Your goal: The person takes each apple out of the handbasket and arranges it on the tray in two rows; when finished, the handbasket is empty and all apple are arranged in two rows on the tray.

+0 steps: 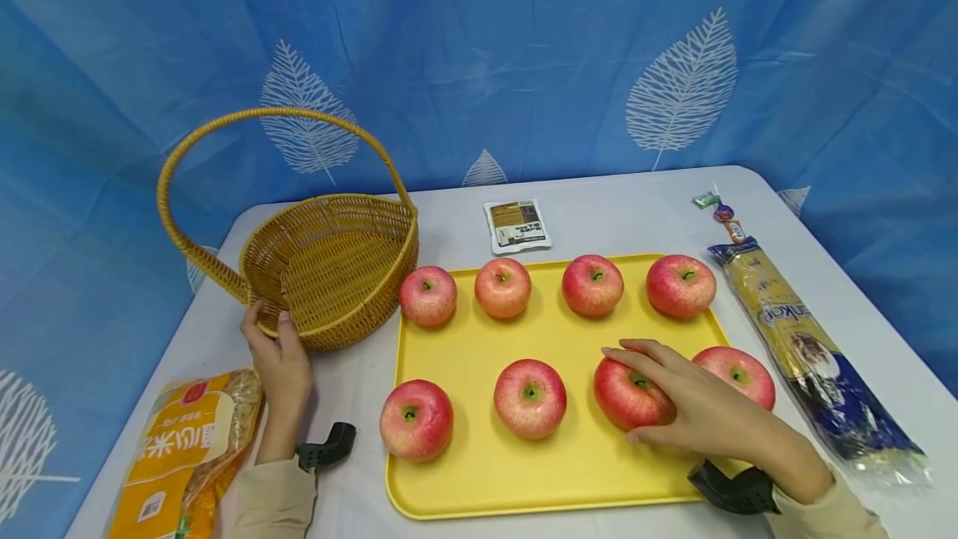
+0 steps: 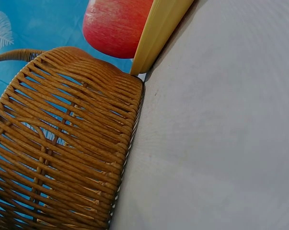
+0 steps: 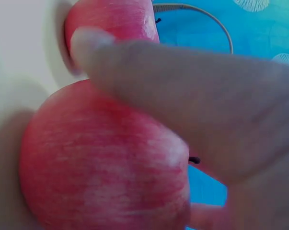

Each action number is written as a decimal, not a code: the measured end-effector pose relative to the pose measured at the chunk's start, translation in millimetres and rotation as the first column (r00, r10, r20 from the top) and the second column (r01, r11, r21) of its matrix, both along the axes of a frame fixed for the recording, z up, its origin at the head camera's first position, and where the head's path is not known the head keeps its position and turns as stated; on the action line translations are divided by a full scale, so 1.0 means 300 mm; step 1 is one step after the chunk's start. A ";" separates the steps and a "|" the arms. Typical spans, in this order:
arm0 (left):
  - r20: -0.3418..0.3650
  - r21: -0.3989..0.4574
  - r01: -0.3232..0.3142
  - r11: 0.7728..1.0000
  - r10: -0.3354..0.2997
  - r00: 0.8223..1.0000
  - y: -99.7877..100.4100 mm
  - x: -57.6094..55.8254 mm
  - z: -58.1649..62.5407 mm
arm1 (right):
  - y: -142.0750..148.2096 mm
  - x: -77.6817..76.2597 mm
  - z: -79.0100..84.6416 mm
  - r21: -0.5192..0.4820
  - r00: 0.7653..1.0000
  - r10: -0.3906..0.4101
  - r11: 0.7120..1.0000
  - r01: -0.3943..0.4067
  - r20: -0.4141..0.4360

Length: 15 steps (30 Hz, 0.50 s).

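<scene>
A wicker basket point(image 1: 352, 318) with a tall arched handle stands at the back left. My left hand point(image 1: 283, 364) grips its near rim, fingertips over the edge; in the left wrist view the woven wall point(image 2: 63, 143) fills the left side. On the yellow tray point(image 1: 479, 481) my right hand point(image 1: 699, 406) holds a red apple point(image 1: 624, 398), with fingers over the far side and thumb on the near side. The thumb point(image 3: 149, 72) crosses the apple point(image 3: 101, 158) in the right wrist view. Another apple point(image 1: 735, 377) is partly hidden behind this hand.
Several more apples, such as one point(image 1: 530, 398) at mid-tray and one point(image 1: 428, 296) near the basket, sit in two rows. Left lies an orange food bag point(image 1: 175, 456); right, a long gold-and-blue packet point(image 1: 816, 356) with small candies point(image 1: 723, 213) above. A flat sachet point(image 1: 518, 225) lies behind the tray.
</scene>
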<state>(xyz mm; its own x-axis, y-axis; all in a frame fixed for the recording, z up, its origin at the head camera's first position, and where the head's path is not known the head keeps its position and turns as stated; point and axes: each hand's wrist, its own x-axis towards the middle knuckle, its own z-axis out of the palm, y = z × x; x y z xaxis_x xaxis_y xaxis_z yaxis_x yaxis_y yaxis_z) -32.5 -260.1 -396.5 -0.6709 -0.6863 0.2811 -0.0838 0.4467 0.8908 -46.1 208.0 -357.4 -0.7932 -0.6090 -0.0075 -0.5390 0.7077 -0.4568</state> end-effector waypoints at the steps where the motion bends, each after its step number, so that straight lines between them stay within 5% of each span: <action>1: 0.000 -0.001 -0.001 1.000 0.001 1.000 0.000 0.000 0.000 | 0.001 0.001 0.003 -0.008 1.000 -0.009 1.000 0.009 0.006; 11: 0.002 -0.004 -0.004 1.000 0.004 1.000 -0.002 0.000 0.000 | 0.106 -0.015 0.035 -0.053 0.990 -0.108 0.993 0.103 -0.088; 15: 0.005 -0.004 -0.002 1.000 0.002 1.000 -0.003 0.001 -0.001 | 0.161 -0.016 0.025 -0.074 0.987 -0.157 0.985 0.153 -0.042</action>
<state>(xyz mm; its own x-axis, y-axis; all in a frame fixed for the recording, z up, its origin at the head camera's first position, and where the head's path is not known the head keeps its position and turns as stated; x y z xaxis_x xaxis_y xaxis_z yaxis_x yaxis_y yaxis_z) -32.2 -260.9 -396.7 -0.6713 -0.6861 0.2804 -0.0892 0.4503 0.8884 -50.9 256.4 -350.0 -0.8765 -0.4762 0.0709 -0.4474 0.7513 -0.4851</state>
